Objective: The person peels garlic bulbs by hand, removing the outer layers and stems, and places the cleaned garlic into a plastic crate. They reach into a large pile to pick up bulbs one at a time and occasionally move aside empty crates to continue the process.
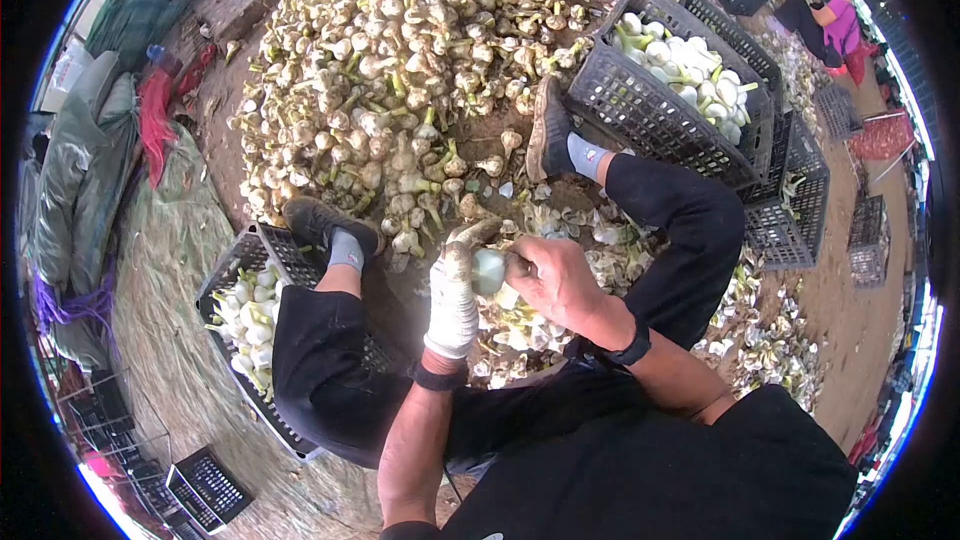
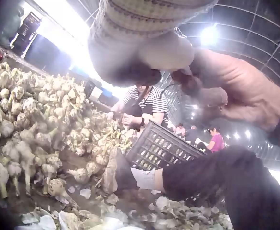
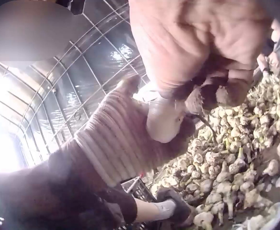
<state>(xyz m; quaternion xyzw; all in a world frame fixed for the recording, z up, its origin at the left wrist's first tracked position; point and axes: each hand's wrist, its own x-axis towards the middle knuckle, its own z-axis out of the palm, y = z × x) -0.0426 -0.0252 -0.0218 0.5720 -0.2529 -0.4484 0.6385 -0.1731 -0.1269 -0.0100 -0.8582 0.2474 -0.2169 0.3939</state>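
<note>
In the head view, a peeled, smooth white garlic bulb (image 1: 489,273) sits between the two hands, over the lap. My left hand (image 1: 453,290), in a white knit glove with dirty fingers, grips it from the left side. My bare right hand (image 1: 560,285) pinches its right side, thumb and curled fingers against the skin. The right wrist view shows the pale bulb (image 3: 164,122) lying in the gloved palm, the right fingertips (image 3: 195,100) dark with soil beside it. The fingers partly cover the bulb in every view.
A large heap of unpeeled garlic (image 1: 370,90) lies ahead. Crates of peeled bulbs stand at the left knee (image 1: 285,245) and right front (image 1: 650,120). Shed skins (image 1: 765,340) litter the ground. Other people sit beyond, one in a purple shirt (image 1: 842,28).
</note>
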